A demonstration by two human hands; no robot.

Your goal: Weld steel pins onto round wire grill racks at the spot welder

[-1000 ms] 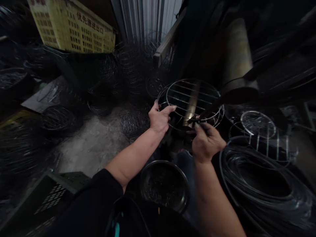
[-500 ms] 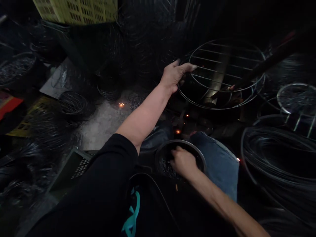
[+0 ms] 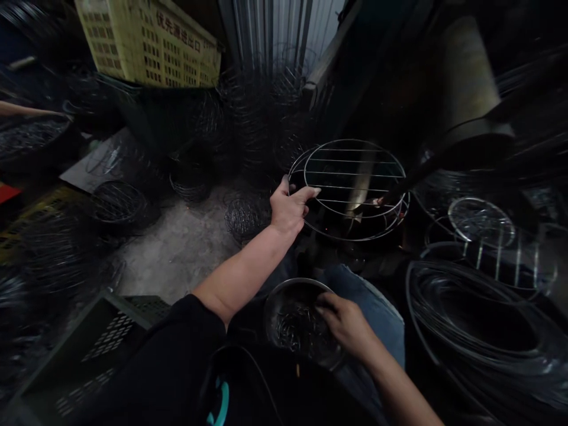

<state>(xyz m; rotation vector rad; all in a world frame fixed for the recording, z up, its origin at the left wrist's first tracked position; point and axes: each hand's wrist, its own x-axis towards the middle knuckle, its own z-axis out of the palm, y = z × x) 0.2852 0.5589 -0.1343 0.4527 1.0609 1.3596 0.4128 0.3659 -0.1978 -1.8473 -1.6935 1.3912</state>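
My left hand point(image 3: 289, 207) is closed on the left edge of a round wire rack point(image 3: 344, 175), thumb on top. The rack has two hoops and parallel cross wires, and its right side sits at the tip of a dark machine arm point(image 3: 415, 171). A metal bowl point(image 3: 271, 302) rests in my lap between my legs, with small, thin metal pieces point(image 3: 295, 328) inside. My right hand point(image 3: 348, 325) is at the bowl's right rim, its fingers curled together and pointing inward. Whatever may be between those fingertips is too dark to make out.
Coiled wire point(image 3: 479, 313) and another wire rack point(image 3: 481, 222) lie to the right. A yellow crate point(image 3: 151, 44) stands at the back left, and a green crate point(image 3: 102, 343) near my left side. Bundled wire rings point(image 3: 118, 201) sit on the left. Another person's arm point(image 3: 29, 109) shows far left.
My right hand has moved from inside the bowl to its right rim. The sparks near the machine have mostly gone. My left hand still holds the rack, and the view has shifted.
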